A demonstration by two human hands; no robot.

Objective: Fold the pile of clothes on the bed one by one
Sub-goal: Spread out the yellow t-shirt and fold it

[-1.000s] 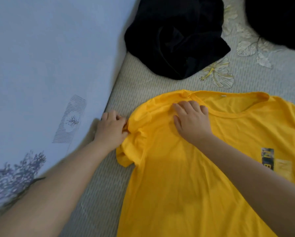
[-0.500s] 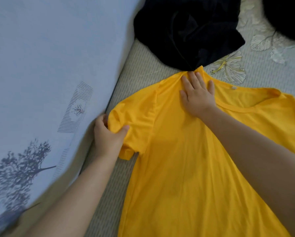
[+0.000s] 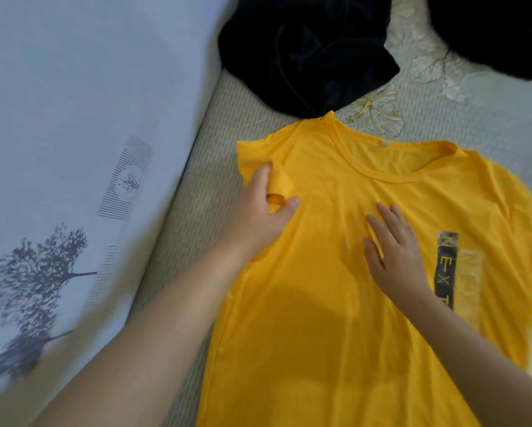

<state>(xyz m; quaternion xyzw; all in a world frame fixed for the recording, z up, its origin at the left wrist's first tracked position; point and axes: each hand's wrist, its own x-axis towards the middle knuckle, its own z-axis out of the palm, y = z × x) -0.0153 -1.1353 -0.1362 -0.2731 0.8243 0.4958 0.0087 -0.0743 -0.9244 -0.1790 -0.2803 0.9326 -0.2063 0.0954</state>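
A yellow T-shirt [image 3: 335, 288] lies spread face up on the bed, collar toward the far side, with a dark printed strip on its chest at the right. Its left sleeve is folded inward over the shoulder. My left hand [image 3: 263, 211] grips that folded sleeve, with a loop of yellow cloth between thumb and fingers. My right hand [image 3: 394, 251] lies flat on the chest of the shirt, fingers straight and spread, pressing the cloth down.
A crumpled black garment [image 3: 307, 50] lies just beyond the shirt's collar, touching the shoulder tip. Another dark garment [image 3: 498, 32] sits at the far right. The bed has a beige floral cover [image 3: 443, 112]. A pale blue wall or panel with tree prints [image 3: 73, 149] borders the bed's left side.
My left hand has carried the sleeve inward over the shirt's shoulder. My right hand slid from the collar down to the chest and lies flat there.
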